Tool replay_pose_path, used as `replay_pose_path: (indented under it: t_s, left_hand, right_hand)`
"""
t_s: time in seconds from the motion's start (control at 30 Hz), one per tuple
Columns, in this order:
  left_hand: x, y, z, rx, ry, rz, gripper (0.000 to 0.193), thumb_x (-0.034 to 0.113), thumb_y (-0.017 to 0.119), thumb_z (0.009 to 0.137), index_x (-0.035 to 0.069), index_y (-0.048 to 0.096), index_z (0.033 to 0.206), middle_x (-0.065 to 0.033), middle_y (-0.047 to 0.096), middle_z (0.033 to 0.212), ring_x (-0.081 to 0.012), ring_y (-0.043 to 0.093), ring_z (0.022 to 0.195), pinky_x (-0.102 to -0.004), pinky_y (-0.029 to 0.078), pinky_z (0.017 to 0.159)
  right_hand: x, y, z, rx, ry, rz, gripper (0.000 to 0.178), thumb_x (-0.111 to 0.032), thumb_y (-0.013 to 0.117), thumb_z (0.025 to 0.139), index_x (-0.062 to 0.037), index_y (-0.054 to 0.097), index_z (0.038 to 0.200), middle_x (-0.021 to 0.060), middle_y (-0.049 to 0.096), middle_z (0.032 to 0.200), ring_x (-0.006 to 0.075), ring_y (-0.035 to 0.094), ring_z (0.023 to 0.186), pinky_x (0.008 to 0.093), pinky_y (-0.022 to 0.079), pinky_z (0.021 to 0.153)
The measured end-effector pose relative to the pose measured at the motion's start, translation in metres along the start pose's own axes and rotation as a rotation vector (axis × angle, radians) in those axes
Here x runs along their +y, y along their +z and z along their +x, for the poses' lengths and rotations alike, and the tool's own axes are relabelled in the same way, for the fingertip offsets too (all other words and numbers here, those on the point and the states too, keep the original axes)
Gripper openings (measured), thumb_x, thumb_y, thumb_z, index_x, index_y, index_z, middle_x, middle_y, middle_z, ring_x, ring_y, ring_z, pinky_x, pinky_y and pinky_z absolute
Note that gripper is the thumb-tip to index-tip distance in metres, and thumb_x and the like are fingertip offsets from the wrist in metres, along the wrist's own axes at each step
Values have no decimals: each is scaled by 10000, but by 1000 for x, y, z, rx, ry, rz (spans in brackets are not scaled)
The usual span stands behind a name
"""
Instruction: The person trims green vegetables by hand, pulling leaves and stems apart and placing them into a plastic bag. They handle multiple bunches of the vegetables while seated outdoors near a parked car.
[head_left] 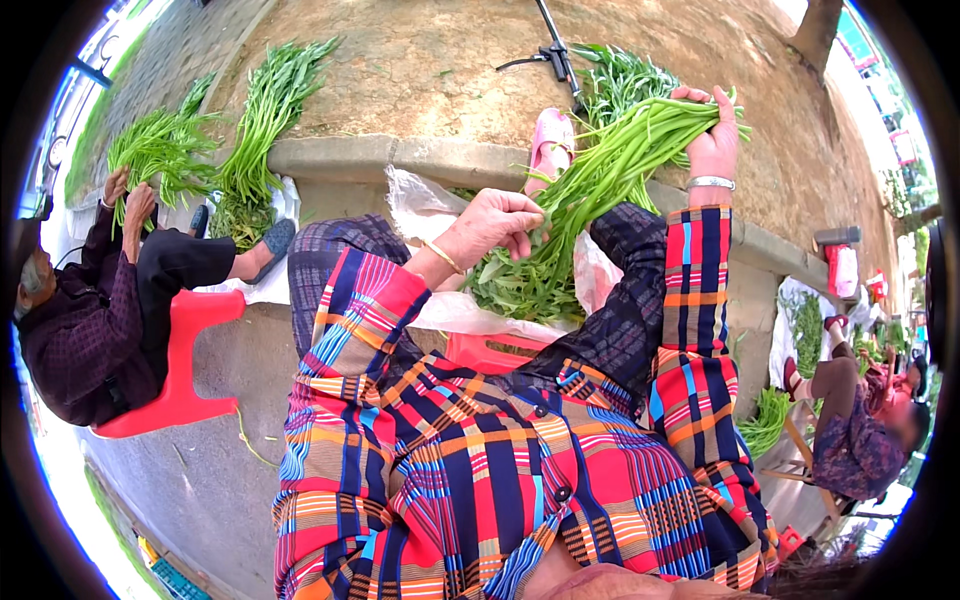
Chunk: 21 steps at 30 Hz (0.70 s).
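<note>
A thick bunch of water spinach slants across my lap, its pale green stems up and to the right, its leaves hanging down. My right hand, a silver bangle at its wrist, is closed around the stem end. Lower and to the left, my left hand has its thumb and fingers pinched together at the bunch's leafy part; what is between the fingertips is too small to make out. Beneath, loose leaves lie on a white plastic sheet between my knees.
More greens lie on the dirt beyond the curb, near a black metal stand. At left, a person on a red stool handles greens beside another pile. Another person sits at far right.
</note>
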<state>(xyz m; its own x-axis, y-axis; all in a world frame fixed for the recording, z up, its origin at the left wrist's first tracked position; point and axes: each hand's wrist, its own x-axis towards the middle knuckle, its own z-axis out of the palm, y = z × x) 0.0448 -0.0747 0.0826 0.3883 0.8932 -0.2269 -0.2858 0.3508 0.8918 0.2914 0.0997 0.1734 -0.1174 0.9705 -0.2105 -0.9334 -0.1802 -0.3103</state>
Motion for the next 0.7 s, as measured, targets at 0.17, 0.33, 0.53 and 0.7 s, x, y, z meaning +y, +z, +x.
replay_pose_path:
  t_s: [0.17,0.33,0.53,0.7]
  left_hand:
    - [10,0,-6,-121,-122,-171,125,89,522,813,-6,557,886,-109,615,764,-116,575,518,-210,465,439]
    - [5,-1,-5,-108,-111,-190,139,91,530,804,-9,552,898,-111,611,757,-126,578,523,-214,475,457]
    - [-1,-1,-1,-78,-58,-62,133,73,533,782,-16,557,878,-61,570,654,-100,525,470,-194,418,421]
    - [-5,-4,3,-57,2,-78,120,59,526,775,-15,559,864,-16,514,588,-57,420,413,-185,336,376]
  right_hand:
    - [0,-1,-2,-23,56,41,194,-50,577,719,-33,421,605,106,478,594,230,492,580,435,468,662]
    - [0,-1,-3,-37,48,38,182,-52,580,718,-26,434,613,115,488,599,240,500,585,443,468,665]
    - [0,-4,1,-37,24,-9,175,-54,585,713,-16,444,616,118,498,591,252,510,571,456,478,663]
    - [-1,-5,2,-48,54,13,183,-54,589,711,-18,440,611,116,500,589,254,517,571,458,482,667]
